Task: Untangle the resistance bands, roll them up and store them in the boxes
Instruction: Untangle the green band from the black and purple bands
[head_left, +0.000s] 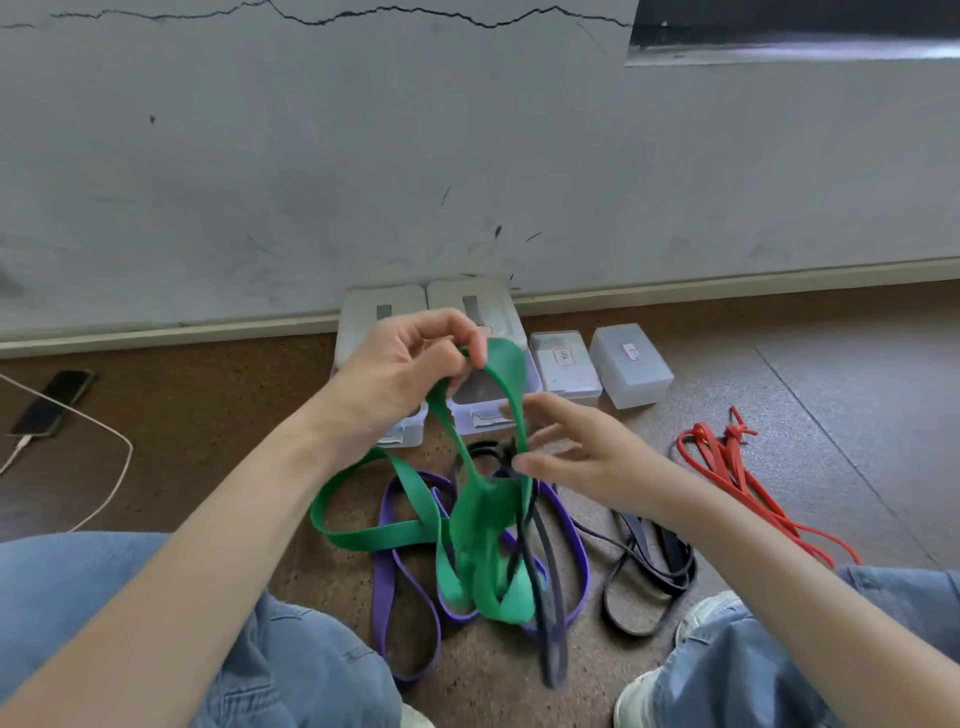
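- A plain indoor room, probably a home or a bare practice space: speckled brown floor (218, 447) meeting a grey wall (311, 182) with a long crack and scuff marks (well worn).
- A pale skirting board (156, 332) runs along the wall's foot.
- A phone (52, 402) charges on the floor by a white cable (111, 467).

Left hand (400, 374) pinching green band (470, 525) up off floor (831, 374), right hand (566, 447) with spread fingers touching its loop, purple band (400, 597) and black band (649, 571) lying tangled below, red band (727, 467) lying apart, clear boxes (631, 364) sitting along wall.
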